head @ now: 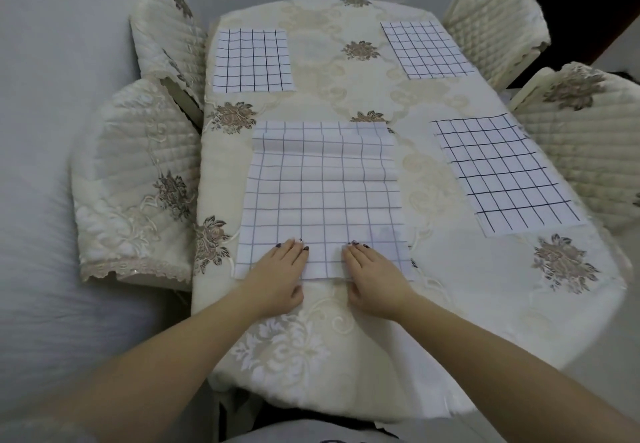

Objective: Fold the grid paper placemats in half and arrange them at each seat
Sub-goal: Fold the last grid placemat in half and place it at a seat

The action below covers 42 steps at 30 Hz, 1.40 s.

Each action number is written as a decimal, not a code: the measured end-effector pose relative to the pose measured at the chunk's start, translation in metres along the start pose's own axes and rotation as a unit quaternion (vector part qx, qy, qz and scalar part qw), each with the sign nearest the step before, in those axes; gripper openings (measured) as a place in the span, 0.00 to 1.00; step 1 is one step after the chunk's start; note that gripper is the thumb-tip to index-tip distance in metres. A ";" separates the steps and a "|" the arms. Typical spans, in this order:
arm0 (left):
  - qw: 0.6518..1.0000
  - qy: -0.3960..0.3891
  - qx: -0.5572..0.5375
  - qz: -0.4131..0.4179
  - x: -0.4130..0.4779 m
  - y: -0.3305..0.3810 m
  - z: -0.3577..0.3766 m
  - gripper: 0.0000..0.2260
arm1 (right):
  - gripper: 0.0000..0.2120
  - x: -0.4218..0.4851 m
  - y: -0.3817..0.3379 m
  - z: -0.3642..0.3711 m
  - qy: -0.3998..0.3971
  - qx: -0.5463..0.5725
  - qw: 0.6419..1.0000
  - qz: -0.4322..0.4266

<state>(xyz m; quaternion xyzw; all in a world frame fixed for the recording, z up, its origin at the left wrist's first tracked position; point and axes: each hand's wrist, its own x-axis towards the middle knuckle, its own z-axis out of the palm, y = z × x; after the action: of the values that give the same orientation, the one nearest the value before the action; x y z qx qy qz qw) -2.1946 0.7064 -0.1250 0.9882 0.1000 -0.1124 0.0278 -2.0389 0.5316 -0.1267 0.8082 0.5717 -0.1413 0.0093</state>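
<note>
A large grid paper placemat lies spread flat on the table in front of me, its far end slightly doubled over. My left hand and my right hand rest side by side on its near edge, fingers flat on top and thumbs at the edge. Three smaller folded grid placemats lie at seats: one at the far left, one at the far right, one at the near right.
The table wears a cream floral cloth. Quilted covered chairs stand on the left, far left, far right and right. A white wall runs along the left side.
</note>
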 end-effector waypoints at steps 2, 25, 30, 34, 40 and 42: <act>0.999 0.032 0.003 0.003 0.002 0.002 0.006 0.28 | 0.30 0.002 -0.006 0.002 0.036 -0.017 0.999 0.005; 0.813 0.257 -0.428 -0.299 -0.038 -0.052 -0.026 0.02 | 0.04 -0.026 0.048 -0.051 0.204 0.329 0.889 0.245; 0.745 0.279 -0.544 -0.267 -0.049 -0.049 -0.057 0.09 | 0.02 -0.037 0.047 -0.084 0.218 0.437 0.843 0.225; 0.710 0.296 -0.585 -0.256 -0.056 -0.051 -0.072 0.06 | 0.02 -0.046 0.049 -0.104 0.228 0.503 0.807 0.210; 0.692 0.298 -0.608 -0.250 -0.068 -0.049 -0.087 0.07 | 0.03 -0.067 0.047 -0.126 0.221 0.565 0.777 0.172; 0.697 0.287 -0.608 -0.250 -0.075 -0.048 -0.087 0.07 | 0.03 -0.074 0.049 -0.124 0.218 0.572 0.773 0.166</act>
<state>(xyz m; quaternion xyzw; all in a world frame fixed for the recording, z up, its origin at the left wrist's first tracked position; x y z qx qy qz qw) -2.2568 0.7457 -0.0248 0.6787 0.3926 0.2596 0.5638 -1.9894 0.4686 0.0029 0.7559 0.2288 -0.2585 -0.5562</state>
